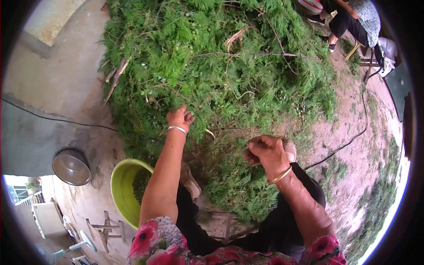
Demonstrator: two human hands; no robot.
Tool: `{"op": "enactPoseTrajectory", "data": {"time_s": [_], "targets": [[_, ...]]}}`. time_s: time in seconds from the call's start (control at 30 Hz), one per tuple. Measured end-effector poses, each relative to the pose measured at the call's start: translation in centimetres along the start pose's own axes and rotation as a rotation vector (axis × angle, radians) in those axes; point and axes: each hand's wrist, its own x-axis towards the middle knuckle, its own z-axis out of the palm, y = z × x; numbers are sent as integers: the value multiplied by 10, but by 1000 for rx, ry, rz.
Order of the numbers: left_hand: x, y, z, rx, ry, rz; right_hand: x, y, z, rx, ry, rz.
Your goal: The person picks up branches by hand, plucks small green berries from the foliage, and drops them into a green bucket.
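Note:
A large heap of cut evergreen branches (194,48) with feathery green leaves lies in front of me. My left hand (179,118), with a silver bangle at the wrist, reaches to the near edge of the heap. Its fingers are curled closed, and whatever they grip is too small to make out. My right hand (266,151), wearing a gold bangle, is held above my knee with fingers bent inward. What it may hold is hidden. Loose green sprigs (238,190) cover the ground between my feet. Beside my left forearm stands a yellow-green bucket (118,187) with small dark-green bits inside.
A metal bowl (71,167) rests on the concrete at left. Black cables (57,118) run along the ground on both sides. Another person (353,22) sits at the far right corner. A fan (86,240) and a wooden stool (105,229) stand at lower left.

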Motion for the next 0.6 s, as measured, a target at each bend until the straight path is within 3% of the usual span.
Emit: {"op": "enactPoseTrajectory", "data": {"time_s": [0.1, 0.23, 0.37, 0.5, 0.6], "targets": [[31, 1, 18, -19, 76, -35, -2, -6, 0, 34, -21, 47], [55, 10, 36, -243, -34, -105, 2, -1, -5, -125, -75, -76], [50, 21, 44, -191, 20, 29, 4, 0, -10, -167, -61, -44], [-28, 25, 39, 290, -167, 181, 4, -3, -13, -185, -95, -34], [-22, 21, 9, 434, -187, 242, 0, -3, -11, -59, -31, -19]]}}
